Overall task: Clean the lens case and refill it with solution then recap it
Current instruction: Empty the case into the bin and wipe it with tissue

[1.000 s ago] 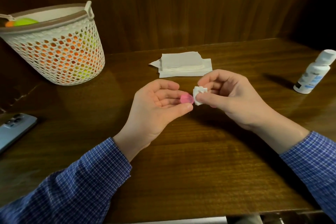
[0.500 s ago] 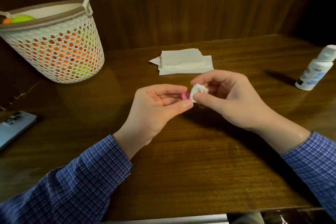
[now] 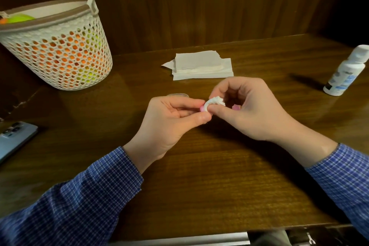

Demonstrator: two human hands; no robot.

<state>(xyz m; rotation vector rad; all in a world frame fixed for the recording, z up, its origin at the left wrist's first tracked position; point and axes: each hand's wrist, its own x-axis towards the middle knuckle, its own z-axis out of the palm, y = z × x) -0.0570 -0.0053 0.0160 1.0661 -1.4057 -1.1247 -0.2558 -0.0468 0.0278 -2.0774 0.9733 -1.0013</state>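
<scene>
My left hand (image 3: 171,118) pinches a small pink cap (image 3: 202,108) between thumb and fingers; only a sliver of it shows. My right hand (image 3: 247,110) pinches a crumpled wad of white tissue (image 3: 215,102) and presses it against that cap. A second bit of pink (image 3: 236,107) shows under my right palm. A clear lens case (image 3: 178,95) lies on the table just behind my left hand, mostly hidden. The white solution bottle (image 3: 345,72) stands capped at the far right.
A stack of white tissues (image 3: 201,66) lies behind my hands. A white mesh basket (image 3: 58,50) with orange and green things stands at the back left. A grey phone (image 3: 14,138) lies at the left edge. The wooden table (image 3: 199,175) ends near the bottom.
My hands have come together: the tissue wad now covers the pink cap, which was plainly visible a second ago. Both hands sit slightly lower over the table.
</scene>
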